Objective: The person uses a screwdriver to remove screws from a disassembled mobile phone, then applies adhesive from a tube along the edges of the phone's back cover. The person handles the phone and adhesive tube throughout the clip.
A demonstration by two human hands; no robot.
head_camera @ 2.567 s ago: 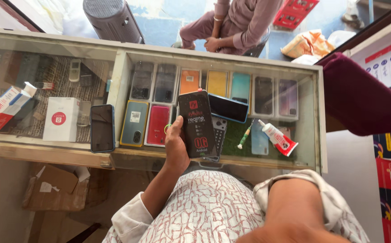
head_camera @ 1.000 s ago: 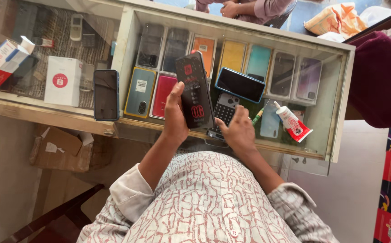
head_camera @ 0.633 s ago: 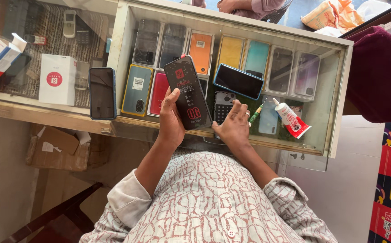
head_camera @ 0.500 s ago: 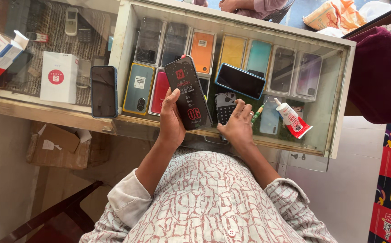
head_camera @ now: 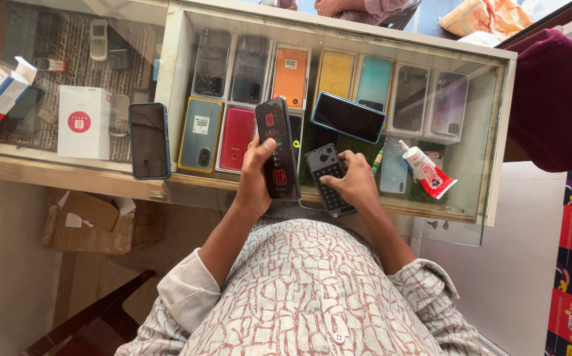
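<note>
The right hand, which lay flat and spread on the glass a moment ago, now curls around a small keypad phone and lifts it off the glass counter. The left hand still grips the black phone box upright beside it. Rows of coloured phone cases lie under the glass, a glue tube rests to the right, and a cardboard box sits on the floor below.

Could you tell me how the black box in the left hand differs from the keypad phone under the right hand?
The black box carries red markings and is taller; the keypad phone is dark grey, with rows of small keys. The left hand lifts the box, tilted, off the glass counter, while the phone lies flat on it under the right hand. Both are dark, slim and oblong.
</note>
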